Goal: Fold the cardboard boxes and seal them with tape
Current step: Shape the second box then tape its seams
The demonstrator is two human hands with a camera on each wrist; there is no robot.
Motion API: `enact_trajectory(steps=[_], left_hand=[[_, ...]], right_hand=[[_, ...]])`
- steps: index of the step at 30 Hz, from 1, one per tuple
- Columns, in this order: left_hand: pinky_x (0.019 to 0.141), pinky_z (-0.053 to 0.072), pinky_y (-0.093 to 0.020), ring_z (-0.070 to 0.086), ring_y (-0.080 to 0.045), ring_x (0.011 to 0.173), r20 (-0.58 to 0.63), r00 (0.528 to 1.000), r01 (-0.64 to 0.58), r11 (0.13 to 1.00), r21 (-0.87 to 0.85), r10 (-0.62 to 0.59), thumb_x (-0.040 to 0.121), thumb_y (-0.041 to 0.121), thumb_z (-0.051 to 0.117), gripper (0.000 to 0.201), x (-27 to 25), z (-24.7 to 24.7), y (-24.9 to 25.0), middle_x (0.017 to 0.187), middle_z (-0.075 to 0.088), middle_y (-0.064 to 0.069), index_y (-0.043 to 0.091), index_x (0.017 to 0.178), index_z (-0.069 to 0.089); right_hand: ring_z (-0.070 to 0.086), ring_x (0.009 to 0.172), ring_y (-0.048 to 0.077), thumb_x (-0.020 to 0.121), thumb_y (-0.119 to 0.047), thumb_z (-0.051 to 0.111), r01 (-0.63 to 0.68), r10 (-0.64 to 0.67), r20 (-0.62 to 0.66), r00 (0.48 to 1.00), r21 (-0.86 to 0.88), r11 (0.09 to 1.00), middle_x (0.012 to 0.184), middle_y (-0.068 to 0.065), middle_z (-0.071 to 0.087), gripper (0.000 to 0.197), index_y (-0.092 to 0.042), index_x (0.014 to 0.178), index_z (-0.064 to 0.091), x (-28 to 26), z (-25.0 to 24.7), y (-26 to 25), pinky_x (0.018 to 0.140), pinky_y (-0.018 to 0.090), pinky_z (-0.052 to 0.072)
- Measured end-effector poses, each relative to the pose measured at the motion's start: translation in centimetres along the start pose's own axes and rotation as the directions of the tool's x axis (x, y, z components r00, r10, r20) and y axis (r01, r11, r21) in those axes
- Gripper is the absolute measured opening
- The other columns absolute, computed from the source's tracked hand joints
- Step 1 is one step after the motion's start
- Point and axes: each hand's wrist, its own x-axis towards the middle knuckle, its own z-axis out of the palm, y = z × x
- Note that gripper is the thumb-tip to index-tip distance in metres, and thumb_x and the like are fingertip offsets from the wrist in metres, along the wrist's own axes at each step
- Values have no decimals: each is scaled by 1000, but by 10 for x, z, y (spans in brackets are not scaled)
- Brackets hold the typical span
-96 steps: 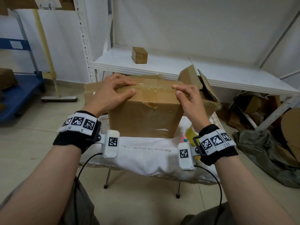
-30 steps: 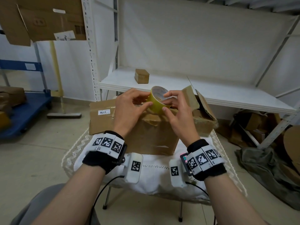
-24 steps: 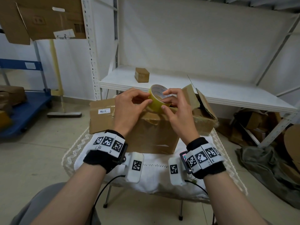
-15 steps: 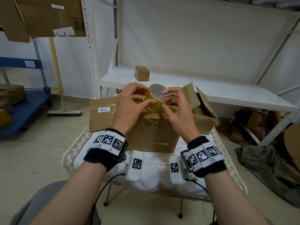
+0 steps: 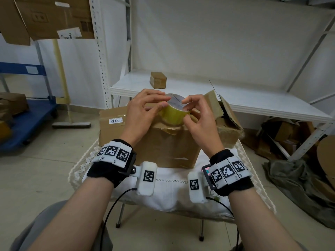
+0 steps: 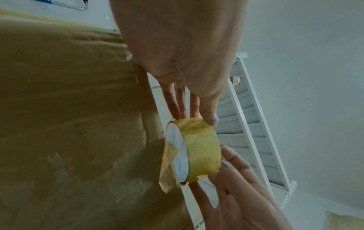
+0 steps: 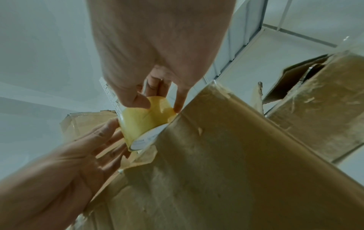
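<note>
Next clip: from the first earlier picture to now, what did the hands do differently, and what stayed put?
Both hands left the top of the closed cardboard box, which they had been pressing flat, and took up a yellow tape roll. The left hand and right hand now hold it just above the box by the fingertips. The box, the open box beside it and the small box on the shelf stayed put.

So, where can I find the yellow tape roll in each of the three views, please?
Head: tape roll at upper centre, between both hands, above the cardboard box.
Left wrist: tape roll at centre, beside the box.
Right wrist: tape roll left of centre, at the box's top edge.
Shared landmark: the box.
</note>
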Motion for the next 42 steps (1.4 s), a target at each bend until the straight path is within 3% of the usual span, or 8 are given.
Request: enact_trajectory(steps=[4, 19, 22, 26, 30, 33, 37, 42], left_hand=[[79, 51, -10, 63, 3, 99, -9, 1000, 18, 1000, -11, -18, 90, 15, 71, 24, 0, -1, -1, 116, 65, 3, 19, 114, 74], [83, 57, -19, 62, -7, 107, 85, 996, 24, 995, 101, -32, 72, 37, 83, 46, -1, -1, -2, 122, 56, 3, 28, 115, 69], [91, 55, -22, 58, -5, 114, 134, 989, 42, 990, 135, -60, 71, 46, 81, 64, -1, -1, -1, 129, 55, 8, 32, 129, 59], [93, 49, -15, 55, -6, 119, 191, 963, 177, 981, 78, -189, 66, 58, 76, 91, -1, -2, 0, 134, 53, 8, 33, 146, 42], [94, 56, -27, 58, -10, 119, 196, 960, 194, 980, 38, -198, 64, 57, 80, 85, 0, -6, 0, 132, 58, 3, 25, 137, 52], [87, 56, -20, 60, -11, 116, 148, 974, 184, 981, -67, -172, 66, 47, 82, 74, -1, -6, 5, 128, 60, 4, 23, 130, 53], [86, 55, -21, 62, -9, 114, 165, 974, 176, 975, -135, -153, 72, 39, 80, 68, -1, -7, 9, 127, 62, 4, 19, 132, 55], [93, 54, -25, 61, -6, 115, 212, 965, 183, 976, -118, -156, 85, 42, 70, 56, 1, -12, 9, 127, 65, 6, 22, 136, 57]], right_hand=[[57, 95, 9, 83, 14, 52, -12, 12, -8, 1000, 41, 999, 107, 13, 57, 39, -18, 107, 52, 0, 0, -1, 83, 21, 52], [56, 100, 15, 86, 12, 54, -17, 17, 4, 1000, 27, 1000, 105, 5, 58, 33, -14, 106, 58, 0, -1, 1, 86, 29, 56], [58, 100, 15, 87, 11, 56, -12, 12, 9, 1000, 29, 1000, 105, 6, 59, 30, -13, 105, 59, 0, 0, 1, 86, 27, 55], [61, 103, 15, 89, 9, 59, -22, 22, 0, 1000, 89, 996, 107, 4, 61, 30, -17, 104, 58, 1, 0, 0, 88, 25, 54], [55, 121, 11, 89, 6, 62, -23, 27, -27, 999, 134, 991, 125, 7, 56, 38, -22, 114, 57, 1, 1, -3, 98, 28, 53], [47, 135, 11, 92, -5, 63, -104, 105, 5, 994, 190, 976, 144, 2, 49, 51, -28, 135, 49, 2, -1, -4, 105, 24, 48], [59, 126, 14, 99, -7, 58, -227, 197, 121, 973, 340, 913, 140, 4, 56, 54, -24, 148, 41, 1, -3, -6, 104, 38, 53], [59, 126, 20, 94, -20, 62, -225, 188, 136, 973, 355, 907, 138, 5, 57, 55, -28, 146, 45, 0, -1, -8, 100, 40, 55]])
